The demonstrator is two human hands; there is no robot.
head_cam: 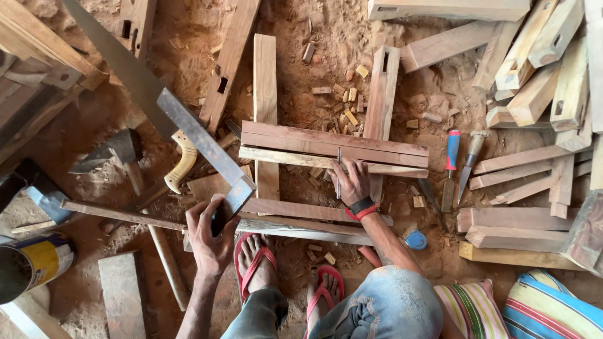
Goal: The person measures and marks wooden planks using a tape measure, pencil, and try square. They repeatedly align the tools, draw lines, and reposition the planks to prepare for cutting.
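My left hand (210, 235) grips the dark stock of a try square (207, 147), whose steel blade slants up to the left. My right hand (352, 182) holds a thin pencil (338, 172) upright against a pair of wooden rails (333, 147) lying crosswise on two upright boards (265, 94). A black and red band circles the right wrist. My feet in red sandals (254, 263) rest on a plank just below the rails.
A handsaw (135, 81) with a pale handle and an adze (113, 150) lie at left. Two chisels (451, 166) lie right of the rails. Mortised timber pieces (540, 69) pile up at right. A tin can (31, 263) stands at lower left; wood chips cover the dirt floor.
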